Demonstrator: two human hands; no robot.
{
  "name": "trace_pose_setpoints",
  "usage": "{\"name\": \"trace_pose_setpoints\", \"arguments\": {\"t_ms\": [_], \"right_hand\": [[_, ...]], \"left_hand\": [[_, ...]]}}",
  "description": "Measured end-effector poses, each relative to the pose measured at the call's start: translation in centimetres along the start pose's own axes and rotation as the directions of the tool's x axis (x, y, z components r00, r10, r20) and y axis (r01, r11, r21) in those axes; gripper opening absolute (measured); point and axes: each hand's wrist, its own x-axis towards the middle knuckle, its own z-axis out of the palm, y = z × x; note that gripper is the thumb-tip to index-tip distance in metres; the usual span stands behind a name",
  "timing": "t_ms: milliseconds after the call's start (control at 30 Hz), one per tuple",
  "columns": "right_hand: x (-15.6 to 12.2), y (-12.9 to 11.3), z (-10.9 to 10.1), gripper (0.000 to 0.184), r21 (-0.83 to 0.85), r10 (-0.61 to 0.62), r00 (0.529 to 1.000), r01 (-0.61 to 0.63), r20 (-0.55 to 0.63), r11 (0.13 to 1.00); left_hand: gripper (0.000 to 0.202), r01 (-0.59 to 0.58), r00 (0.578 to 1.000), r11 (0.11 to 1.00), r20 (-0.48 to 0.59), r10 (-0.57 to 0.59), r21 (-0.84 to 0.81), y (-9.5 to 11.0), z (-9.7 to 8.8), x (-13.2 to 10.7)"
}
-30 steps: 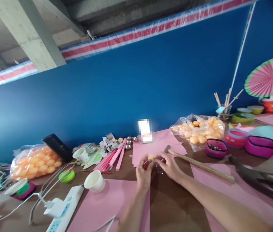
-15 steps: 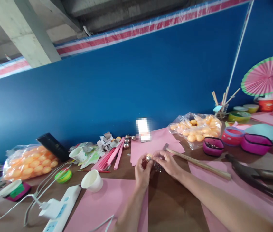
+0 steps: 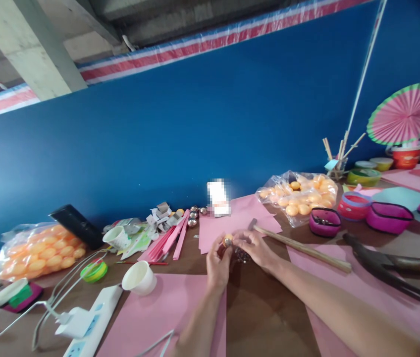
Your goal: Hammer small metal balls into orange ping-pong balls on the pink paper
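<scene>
Hands meeting over the tabletop (image 3: 265, 317): left hand (image 3: 218, 265) pinches an orange ball (image 3: 227, 241) in its fingers; right hand (image 3: 255, 249) has fingertips closed on the ball's far side. Good practice: a light, steady pinch, wrists low, clear of the hammer (image 3: 299, 246).

The small orange ball (image 3: 228, 241) is mostly covered by the fingertips of the left hand (image 3: 218, 261) and right hand (image 3: 255, 249); the dark item under the right hand is too small to identify. A label (image 3: 218, 198) at the table's far edge is blurred out. The power strip (image 3: 90, 328) and both forearms are cut off by the bottom edge, the tongs (image 3: 388, 265) by the right edge
</scene>
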Motion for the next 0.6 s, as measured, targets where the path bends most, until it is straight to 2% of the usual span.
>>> {"name": "trace_pose_setpoints", "arguments": {"t_ms": [367, 600], "right_hand": [[-0.03, -0.58, 0.0, 0.028, 0.077, 0.07, 0.997, -0.072, 0.028, 0.994], [-0.06, -0.63, 0.13, 0.025, 0.115, 0.054, 0.998, -0.057, 0.031, 0.992]], "left_hand": [[0.044, -0.014, 1.0, 1.0, -0.017, 0.015, 0.02, 0.31, 0.12, -0.03], [0.046, -0.031, 0.999, 1.0, 0.011, 0.031, 0.003, -0.18, -0.04, 0.0]]}}
